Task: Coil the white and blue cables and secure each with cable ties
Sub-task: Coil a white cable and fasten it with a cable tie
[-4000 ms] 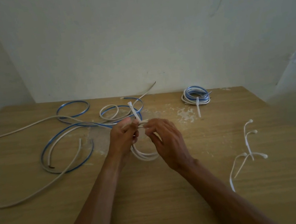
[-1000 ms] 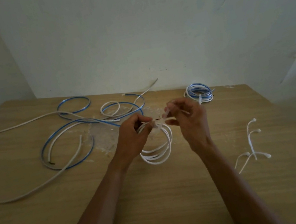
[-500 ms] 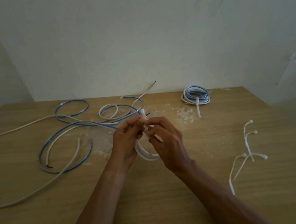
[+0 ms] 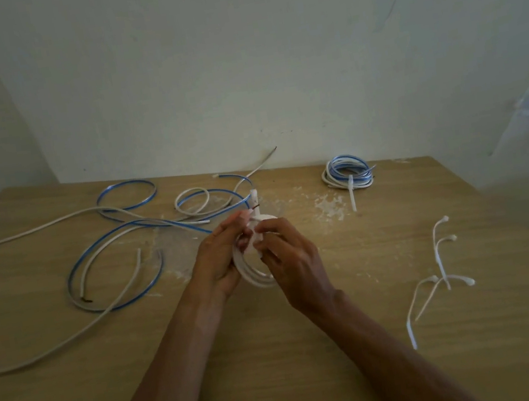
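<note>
Both hands hold a small white coil up over the table, near its middle. The left hand has its fingers curled round the loops. The right hand pinches the tie at the top of the coil, and the tie's tail sticks straight up. I cannot tell if the tie is pulled tight yet.

What could go wrong? The coil looks springy, so if the left hand lets go too soon, the loops may pop open. If the tie catches only some loops, the others will slip out. A hard pull could drag the tie off to one side.

Loose cables wait on the left. A done coil sits at the back, and spare ties lie on the right.
</note>
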Motion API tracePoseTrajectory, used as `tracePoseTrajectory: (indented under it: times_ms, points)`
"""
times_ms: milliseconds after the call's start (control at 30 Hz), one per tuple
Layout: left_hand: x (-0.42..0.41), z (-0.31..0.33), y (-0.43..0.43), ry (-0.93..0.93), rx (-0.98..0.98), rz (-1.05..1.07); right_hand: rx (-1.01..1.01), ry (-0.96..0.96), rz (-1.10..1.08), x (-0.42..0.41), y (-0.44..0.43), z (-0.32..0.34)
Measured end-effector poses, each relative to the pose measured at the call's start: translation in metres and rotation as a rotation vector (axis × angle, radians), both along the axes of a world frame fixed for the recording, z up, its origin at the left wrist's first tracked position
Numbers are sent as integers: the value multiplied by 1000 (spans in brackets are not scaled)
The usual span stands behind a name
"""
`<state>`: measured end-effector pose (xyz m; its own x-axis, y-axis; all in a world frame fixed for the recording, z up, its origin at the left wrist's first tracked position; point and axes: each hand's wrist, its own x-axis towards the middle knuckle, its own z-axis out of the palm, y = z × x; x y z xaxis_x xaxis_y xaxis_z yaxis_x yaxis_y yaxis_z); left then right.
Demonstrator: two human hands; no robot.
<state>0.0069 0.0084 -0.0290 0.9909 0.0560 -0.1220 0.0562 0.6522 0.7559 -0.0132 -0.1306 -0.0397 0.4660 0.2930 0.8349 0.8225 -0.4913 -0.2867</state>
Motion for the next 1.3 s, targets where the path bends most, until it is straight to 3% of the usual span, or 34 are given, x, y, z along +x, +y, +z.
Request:
tracePoseTrajectory:
  times_ms: [133,267,467,633,733,867,1033,1133,1300]
  points:
    - [-2,6,7,-28,-85,-108,-40,-9,-269,10,-8,1]
    - [-4,5,-2,-13,-64,-206,87,169,-94,23,-18,0]
    - [-4,2,-6,98,-119,-174,108,10,-53,16,-18,6]
    - [-5,4,1,83,-156,-214,111,57,21,15,-16,5]
    - [-1,0,3,6,-42,-123,69,62,34,13,-12,3]
    - [-3,1,-1,-108,307,125,129,82,-16,14,-16,5]
    - [-5,5,-3,-199,316,272,163,129,-41,8,-18,10]
    - [-4,3,2,-254,417,345,177,151,-40,4,-16,14]
    - [-8,3,-6,-402,704,314,521,603,86,7,-15,32]
